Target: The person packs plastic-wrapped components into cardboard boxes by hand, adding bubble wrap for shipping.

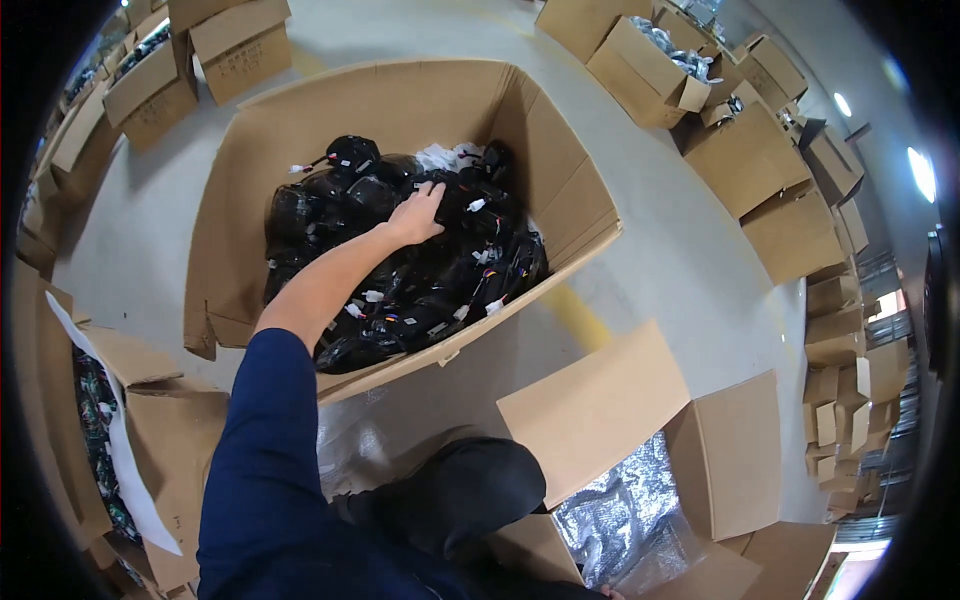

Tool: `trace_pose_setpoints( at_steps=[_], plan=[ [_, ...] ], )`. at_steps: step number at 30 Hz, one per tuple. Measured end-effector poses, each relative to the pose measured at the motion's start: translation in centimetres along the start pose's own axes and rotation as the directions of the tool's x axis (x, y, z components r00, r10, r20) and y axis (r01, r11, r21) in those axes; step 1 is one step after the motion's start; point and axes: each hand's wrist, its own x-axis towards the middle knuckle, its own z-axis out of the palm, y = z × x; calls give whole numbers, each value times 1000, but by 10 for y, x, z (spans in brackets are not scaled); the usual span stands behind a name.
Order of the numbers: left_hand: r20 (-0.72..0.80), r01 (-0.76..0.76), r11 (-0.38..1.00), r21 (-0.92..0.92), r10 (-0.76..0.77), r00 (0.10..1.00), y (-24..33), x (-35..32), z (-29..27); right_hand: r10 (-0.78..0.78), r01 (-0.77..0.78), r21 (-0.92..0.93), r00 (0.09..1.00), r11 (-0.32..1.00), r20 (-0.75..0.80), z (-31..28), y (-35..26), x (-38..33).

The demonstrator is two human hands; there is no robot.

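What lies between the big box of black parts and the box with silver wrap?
The head view shows grey floor with a yellow stripe between them, the person's knee nearby.

Bright, even light filled the frame, with white lamps point(921, 175) glaring at the upper right. Silvery wrap point(615, 500), lower right, and black bundles point(425, 278), centre, threw highlights; straight edges bowed toward the dark rim.

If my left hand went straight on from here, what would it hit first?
Probably the black wired parts just past your left hand, in the large cardboard box; depth is unclear.
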Motion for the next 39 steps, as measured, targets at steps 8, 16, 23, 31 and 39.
trace_pose_setpoints(
  at_steps=[8, 16, 23, 31, 39],
  plan=[
    [160, -476, 740, 475, 459, 874, 37, 69, 48, 129, -130, -23, 990, 991, -55, 4, 4, 9],
    [-67, -464, 826, 318, 508, 859, 47, 84, 114, 179, -183, -122, 983, 975, -44, 1, -27, 10],
    [-305, -208, 872, -442, 72, 950, 20, 88, 106, 141, -142, -150, 990, 978, -19, 0, -13, 16],
    [167, 445, 747, -494, -420, 892, 9, 71, 86, 200, -199, 18, 977, 980, -73, 10, 18, 18],
    [509, -90, 884, -458, 344, 789, -25, -9, -19, 244, -207, 269, 963, 941, -111, 10, -35, 0]
  ],
)
